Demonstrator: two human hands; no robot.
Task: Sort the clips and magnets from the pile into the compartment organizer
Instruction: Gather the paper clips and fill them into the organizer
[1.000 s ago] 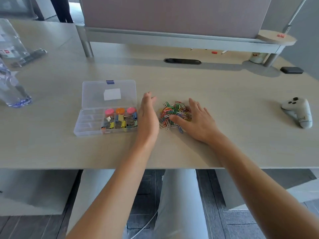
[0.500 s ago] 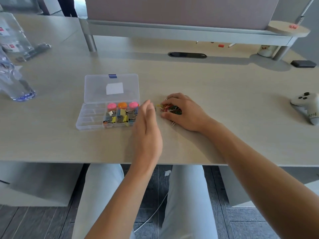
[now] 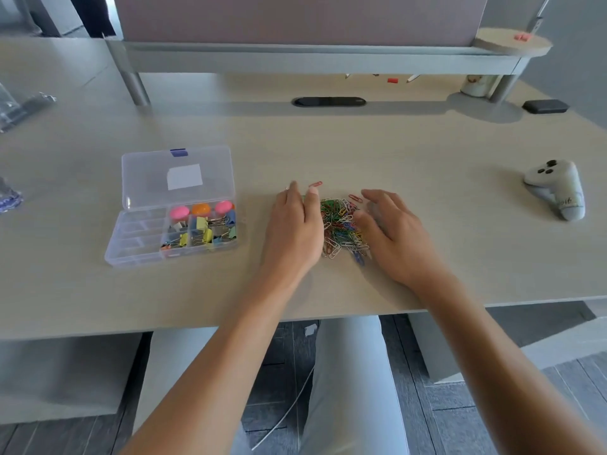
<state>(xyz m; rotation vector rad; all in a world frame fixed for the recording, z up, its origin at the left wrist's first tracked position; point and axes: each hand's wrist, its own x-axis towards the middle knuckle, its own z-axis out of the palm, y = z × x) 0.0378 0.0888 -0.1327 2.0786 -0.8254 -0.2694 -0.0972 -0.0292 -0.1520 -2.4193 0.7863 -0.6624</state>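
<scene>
So half a second back the right hand (image 3: 392, 233) had its grip balled up over the paper clip pile (image 3: 343, 226), basically hiding it, and now that grip has let go: fingers spread and relaxed, holding nothing, resting at the pile's 3 o'clock edge. The left hand (image 3: 295, 224) sits flat-fingered on its edge at the pile's 9 o'clock, grip open too, like a wall. Compared to a second ago it's more or less the same cupped-from-both-sides pose, but the clips look bunched tighter, with a couple of red strays up around 12 o'clock. My read is they're corralling the heap for a scoop, not picking singles. The pile is on the table between the hands, and the compartment organizer (image 3: 138, 254) is well off at its 9 o'clock, lid open, with the pink and orange magnets (image 3: 201, 209) and binder clips (image 3: 200, 233) already in its right-hand compartments. So only the paper clips seem left.
</scene>
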